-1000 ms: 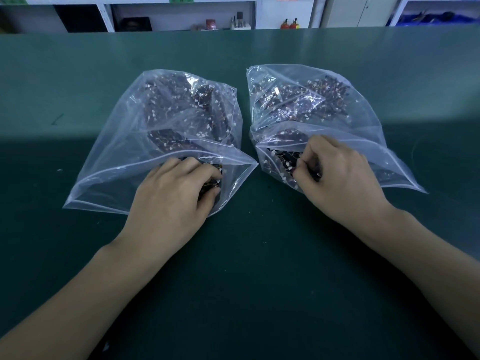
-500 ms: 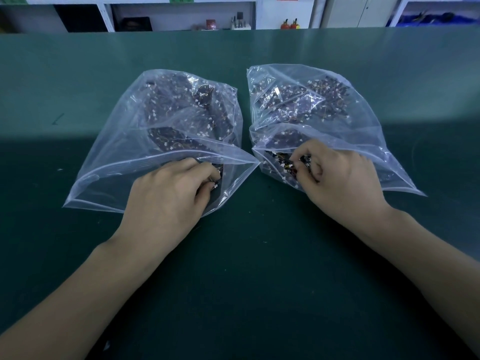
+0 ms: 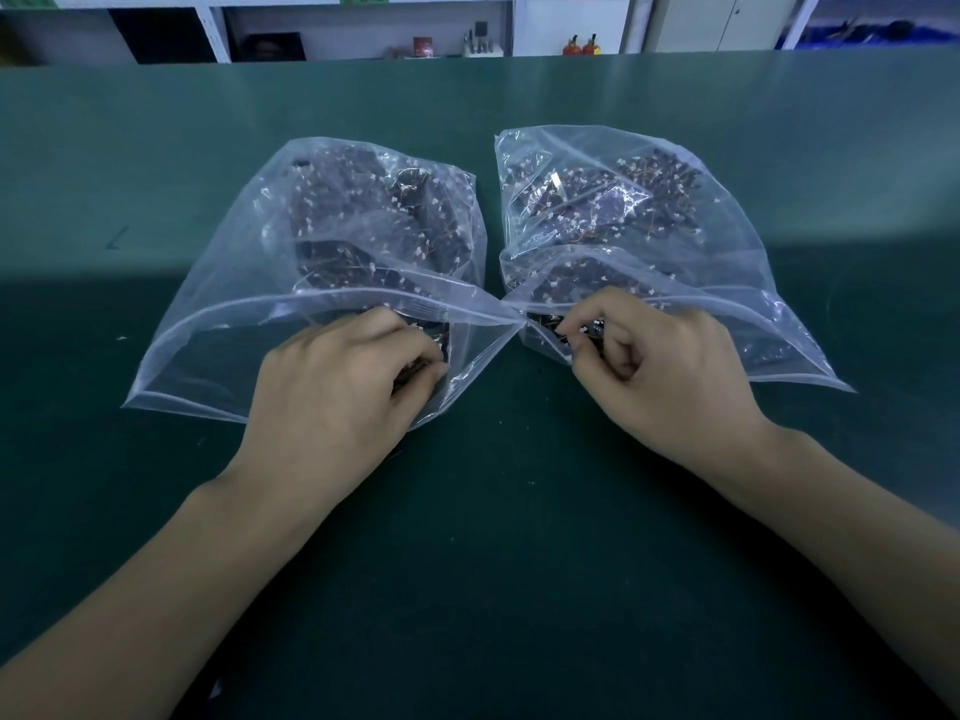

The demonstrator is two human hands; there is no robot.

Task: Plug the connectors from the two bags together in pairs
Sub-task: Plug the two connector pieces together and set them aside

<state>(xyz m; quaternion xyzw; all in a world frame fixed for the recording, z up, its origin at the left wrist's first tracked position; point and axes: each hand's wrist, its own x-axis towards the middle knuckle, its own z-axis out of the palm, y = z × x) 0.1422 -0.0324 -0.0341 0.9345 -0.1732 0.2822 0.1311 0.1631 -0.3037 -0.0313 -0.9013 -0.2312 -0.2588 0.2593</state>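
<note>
- Two clear zip-top plastic bags lie side by side on the dark green bench mat point(image 3: 493, 563); we take the left clear bag point(image 3: 249, 262) as our landmark, with the right clear bag point(image 3: 727, 241) just beside it, their near corners touching.
- Both bags hold the small dark wired connectors with white housings point(image 3: 363, 210), piled mostly toward the far ends.
- Since a second ago our right hand point(image 3: 660, 371) has drawn back toward the right bag's mouth; its thumb and forefinger now pinch a dark connector point(image 3: 563, 330) at the opening.
- Our left hand point(image 3: 337, 387) stays inside the landmark bag's mouth, fingers curled over connectors; whether they are gripped we cannot tell.
- We judge picking nearly done on the right and unfinished on the left; no pair is mated yet.
- Nearer us than the landmark bag, the mat offers open room for joining; the floppy bag lips could snag wires on withdrawal.
</note>
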